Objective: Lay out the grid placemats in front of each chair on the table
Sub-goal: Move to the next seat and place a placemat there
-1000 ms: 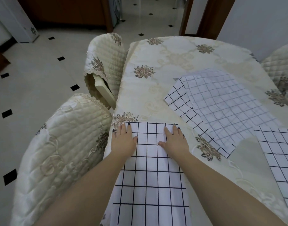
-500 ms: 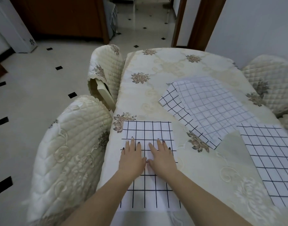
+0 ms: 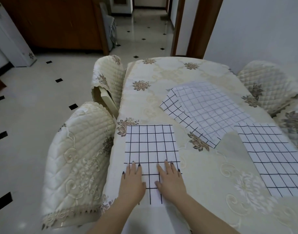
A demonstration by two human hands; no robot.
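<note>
A white placemat with a black grid (image 3: pixel 150 146) lies flat at the table's left edge, beside the near left chair (image 3: pixel 77 159). My left hand (image 3: pixel 132 181) and my right hand (image 3: pixel 170 179) press flat on its near end, fingers straight. A loose pile of more grid placemats (image 3: pixel 205 108) lies askew in the middle of the table, its top sheet face down. Another grid placemat (image 3: pixel 273 157) lies flat at the right edge.
The table wears a cream floral tablecloth (image 3: pixel 161 78). A second quilted chair (image 3: pixel 109 78) stands at the far left, and other quilted chairs (image 3: pixel 266 85) line the right side. Tiled floor opens to the left; a wall stands behind the table.
Both hands have slid back along the placemat from its far end to its near end, staying flat. The view has pulled back and tilted up.
</note>
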